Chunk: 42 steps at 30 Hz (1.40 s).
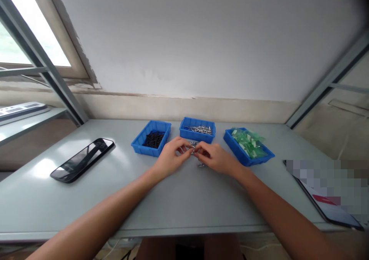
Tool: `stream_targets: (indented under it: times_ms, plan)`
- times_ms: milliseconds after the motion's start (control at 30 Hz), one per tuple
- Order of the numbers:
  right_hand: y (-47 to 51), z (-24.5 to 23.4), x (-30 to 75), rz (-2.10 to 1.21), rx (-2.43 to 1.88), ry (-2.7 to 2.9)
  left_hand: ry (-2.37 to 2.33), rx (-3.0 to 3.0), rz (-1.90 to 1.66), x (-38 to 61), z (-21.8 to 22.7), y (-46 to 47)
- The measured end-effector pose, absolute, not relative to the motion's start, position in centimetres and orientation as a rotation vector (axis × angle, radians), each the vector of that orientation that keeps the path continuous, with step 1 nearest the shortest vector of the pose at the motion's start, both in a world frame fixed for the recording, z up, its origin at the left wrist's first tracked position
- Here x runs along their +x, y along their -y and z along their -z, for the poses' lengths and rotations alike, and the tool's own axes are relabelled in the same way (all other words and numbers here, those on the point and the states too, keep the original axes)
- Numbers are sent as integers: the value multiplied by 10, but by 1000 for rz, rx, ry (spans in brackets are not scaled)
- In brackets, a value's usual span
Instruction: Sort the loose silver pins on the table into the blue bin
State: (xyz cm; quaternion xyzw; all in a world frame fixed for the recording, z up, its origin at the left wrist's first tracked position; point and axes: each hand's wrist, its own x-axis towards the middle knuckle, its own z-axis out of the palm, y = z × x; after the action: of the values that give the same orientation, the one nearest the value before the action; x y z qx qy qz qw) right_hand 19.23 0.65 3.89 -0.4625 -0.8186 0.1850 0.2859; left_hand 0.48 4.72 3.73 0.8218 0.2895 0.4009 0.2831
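Note:
My left hand and my right hand meet just in front of the middle blue tray. Both pinch small silver metal parts between their fingertips, a little above the grey table. One small metal piece lies on the table under my right hand. The middle tray holds silver screws. A left blue tray holds black screws. A right blue tray holds small green plastic bags.
A black phone lies face up at the table's left. A tablet or screen lies at the right front edge, partly blurred. A wall rises behind the trays, a window frame stands at the left, and a metal post at the right.

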Motion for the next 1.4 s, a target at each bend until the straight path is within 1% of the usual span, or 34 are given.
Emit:
stream_targets:
  times_ms: [433,567,833,1133,1400]
  plan:
    - [-9,-38,198,-344,-1283,2203,-767,2246,-1032,3,-36,-49]
    - [-9,-38,201,-291,-1268,2139,-801,2268,-940,2,-31,-52]
    - [-5,-40,197,-307,-1209,2123,-811,2321,-783,4,-25,-52]
    - [-4,-42,199,-268,-1208,2132,-801,2312,-824,2,-26,-54]
    - [-6,-39,199,-222,-1191,2148,-782,2366,-787,3,-28,-51]
